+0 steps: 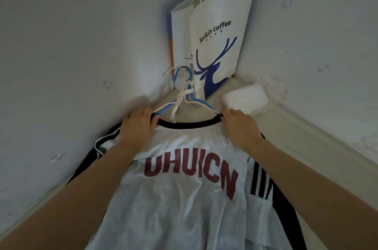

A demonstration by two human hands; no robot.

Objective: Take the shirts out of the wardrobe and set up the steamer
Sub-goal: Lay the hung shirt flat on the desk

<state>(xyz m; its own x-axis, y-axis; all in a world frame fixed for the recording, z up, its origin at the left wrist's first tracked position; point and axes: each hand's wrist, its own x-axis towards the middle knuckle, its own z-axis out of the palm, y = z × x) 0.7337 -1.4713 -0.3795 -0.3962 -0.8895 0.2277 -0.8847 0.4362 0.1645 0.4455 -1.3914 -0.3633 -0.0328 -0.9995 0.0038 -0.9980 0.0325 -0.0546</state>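
A light grey shirt (180,198) with dark red letters, a black collar and black-and-white striped sleeves lies spread in front of me, on a blue and a pink wire hanger (185,100). My left hand (137,127) grips the shirt's left shoulder at the hanger's end. My right hand (239,125) pinches the collar at the right shoulder over the other end of the hanger. The hanger hooks point away into the corner. No steamer or wardrobe is in view.
A white paper bag (216,45) with a blue deer print hangs in the corner of two pale walls. A white folded bundle (243,100) lies to its right on a pale ledge (302,147).
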